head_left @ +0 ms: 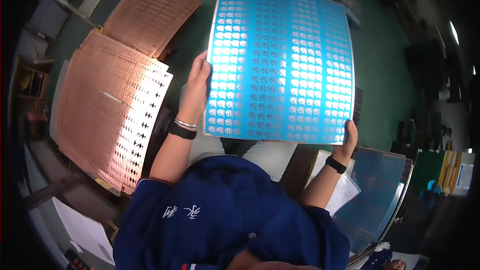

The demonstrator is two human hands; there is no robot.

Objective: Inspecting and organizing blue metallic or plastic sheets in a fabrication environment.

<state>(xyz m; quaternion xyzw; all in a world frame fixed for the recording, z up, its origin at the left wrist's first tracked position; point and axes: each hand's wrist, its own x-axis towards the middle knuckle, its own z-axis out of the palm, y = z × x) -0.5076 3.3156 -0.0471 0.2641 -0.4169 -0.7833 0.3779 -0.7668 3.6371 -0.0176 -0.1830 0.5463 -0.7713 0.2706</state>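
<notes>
A large, stiff blue sheet (287, 50) patterned with rows of small silvery shapes is held up in front of me, tilted and catching bright light. My left hand (198, 77) grips its left edge, thumb on the near face and fingers mostly hidden behind. At the lower right corner my right hand (348, 139) is closed on the sheet, also with part of the fingers out of sight. The sheet is clear of my lap, and both arms are stretched forward.
To my left lie a stack of copper-coloured perforated sheets (95, 105) and a farther copper-coloured stack (150, 15). On the right are blue panels (375, 190) with white paper (340, 195) beside them. Another person (387, 261) is at the lower right. The floor (385, 80) is green.
</notes>
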